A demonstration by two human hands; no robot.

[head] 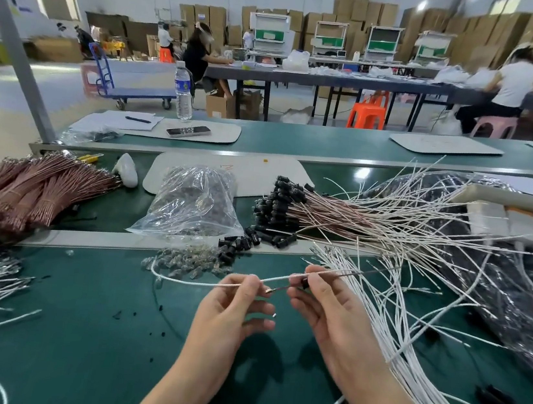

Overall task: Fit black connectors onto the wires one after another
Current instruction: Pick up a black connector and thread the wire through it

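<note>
Left hand (234, 306) pinches white wire (186, 282); right hand (331, 315) pinches black connector (304, 282). Align terminal (269, 291) squarely before pushing home.

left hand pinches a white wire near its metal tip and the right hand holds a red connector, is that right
Not quite: the connector in the right hand is black, not red, as the head view shows. The rest stands: the left hand pinches the white wire near its metal tip.
</note>
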